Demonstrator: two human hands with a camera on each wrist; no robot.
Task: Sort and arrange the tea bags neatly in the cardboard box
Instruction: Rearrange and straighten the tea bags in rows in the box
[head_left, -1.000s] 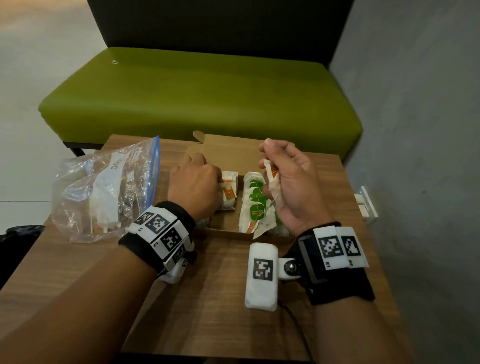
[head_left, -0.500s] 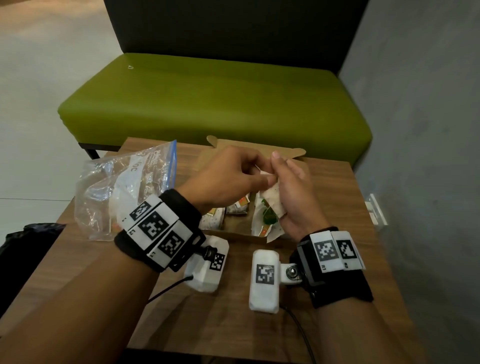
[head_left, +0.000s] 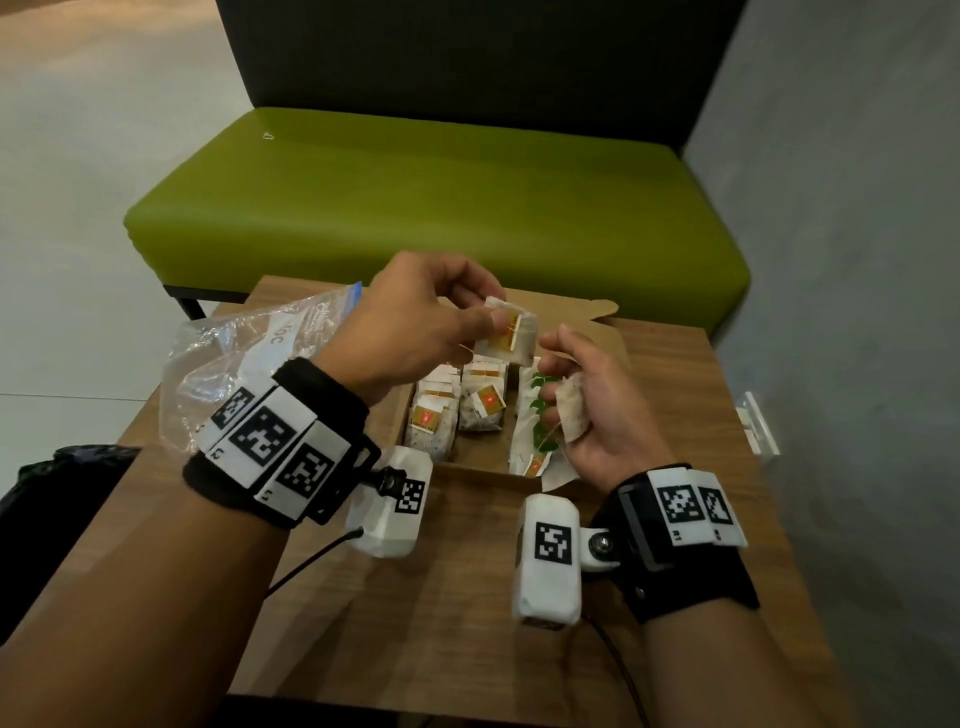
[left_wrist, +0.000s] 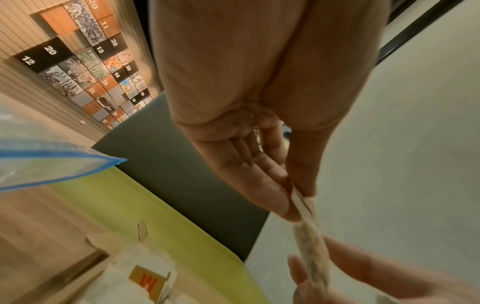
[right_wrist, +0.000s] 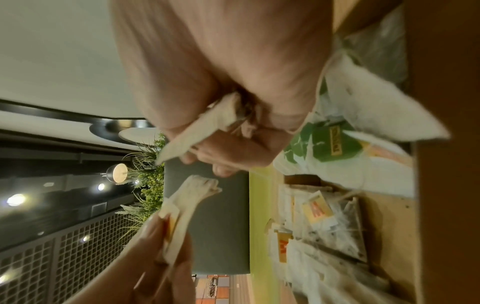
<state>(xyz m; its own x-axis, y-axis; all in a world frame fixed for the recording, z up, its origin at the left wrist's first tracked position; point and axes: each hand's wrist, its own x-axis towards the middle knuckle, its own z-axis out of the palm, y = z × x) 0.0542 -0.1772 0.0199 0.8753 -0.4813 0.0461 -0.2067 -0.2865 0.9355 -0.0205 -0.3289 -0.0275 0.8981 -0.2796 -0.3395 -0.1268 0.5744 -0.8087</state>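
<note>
Now your left hand (head_left: 415, 322) pinches a tea bag (head_left: 511, 338) above the cardboard box's (head_left: 566, 317) far edge — your right hand (head_left: 597, 410) grips another, probably over the right side.

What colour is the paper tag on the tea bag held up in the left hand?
Yellow with a red mark, on the white tea bag; the head view shows it best.

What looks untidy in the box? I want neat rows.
In the brown cardboard box, the green-tagged tea bags on the right lie jumbled, one white corner hanging over the near rim. The orange-tagged tea bags on the left overlap in a tidier row.
</note>
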